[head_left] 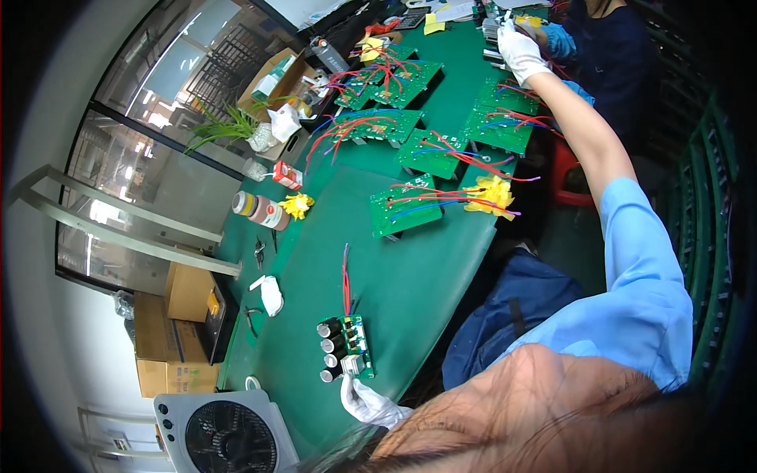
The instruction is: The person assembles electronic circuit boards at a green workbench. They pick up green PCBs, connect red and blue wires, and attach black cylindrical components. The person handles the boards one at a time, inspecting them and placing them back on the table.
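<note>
- Down at my near side, my left hand [367, 400], in a white glove, pinches the near edge of a small green circuit board [347, 347] that lies flat on the green table [426, 276].
- Just beyond my fingertips on that board stands a row of cylindrical capacitors [330, 348], and red and blue leads [345, 276] run away from its far end.
- I judge this board light and stiff but fragile: the capacitors and their solder joints would not like being pushed sideways, so the bare edge, where I already have it, is the place to hold, not the parts or the wires.
- Left of that hand sit a grey fan [225, 430], cardboard boxes [177, 335], small cutters [254, 315] and a white crumpled glove [270, 293].
- Further out ahead lie several larger green boards [406, 209] with red, blue and purple wires, one with a yellow bundle [493, 193] at its wire ends.
- Far out to the right, my right hand [520, 51], also white-gloved, is stretched at full arm's length, closed around something small I cannot make out.
- Just past that hand a co-worker's blue-gloved hand [558, 39] rests near the table's far end.
</note>
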A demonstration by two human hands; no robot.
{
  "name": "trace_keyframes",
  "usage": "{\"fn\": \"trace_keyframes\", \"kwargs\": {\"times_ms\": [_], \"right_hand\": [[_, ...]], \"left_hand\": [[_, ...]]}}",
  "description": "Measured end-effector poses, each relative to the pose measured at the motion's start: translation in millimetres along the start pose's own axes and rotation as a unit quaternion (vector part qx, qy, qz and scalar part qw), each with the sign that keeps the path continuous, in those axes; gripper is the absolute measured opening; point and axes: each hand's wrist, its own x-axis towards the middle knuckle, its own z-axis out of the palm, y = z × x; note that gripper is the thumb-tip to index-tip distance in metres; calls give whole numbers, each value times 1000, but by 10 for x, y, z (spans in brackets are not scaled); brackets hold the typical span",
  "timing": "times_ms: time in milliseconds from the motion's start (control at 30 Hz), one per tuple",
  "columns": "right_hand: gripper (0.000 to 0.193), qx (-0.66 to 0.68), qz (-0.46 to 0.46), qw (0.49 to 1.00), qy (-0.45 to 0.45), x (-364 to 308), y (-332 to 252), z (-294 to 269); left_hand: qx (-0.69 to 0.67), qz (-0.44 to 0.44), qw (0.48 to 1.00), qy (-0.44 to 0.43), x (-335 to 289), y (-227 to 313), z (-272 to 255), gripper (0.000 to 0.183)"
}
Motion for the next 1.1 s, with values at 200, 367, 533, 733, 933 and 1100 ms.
{"fn": "trace_keyframes", "kwargs": {"times_ms": [200,367,533,733,933,1100], "right_hand": [[31,253,106,947,167,-592,478,-281],[33,312,-2,918,243,-1746,318,-1289],[37,512,112,830,192,-2983,-282,-1785],[41,693,142,706,41,-4036,-686,-1775],[44,763,209,607,-72,-4423,-732,-1598],[47,903,275,309,-117,-4603,-742,-1547]], "left_hand": [[-124,10,983,-136,13,531,617,25],[-330,-196,812,-440,-318,1455,1499,46],[-504,-300,572,-574,-490,1914,2552,72],[-305,-363,714,-515,-551,1961,2275,79],[-326,-400,724,-458,-671,1727,2101,93],[-318,-396,743,-436,-664,1712,2019,96]]}}
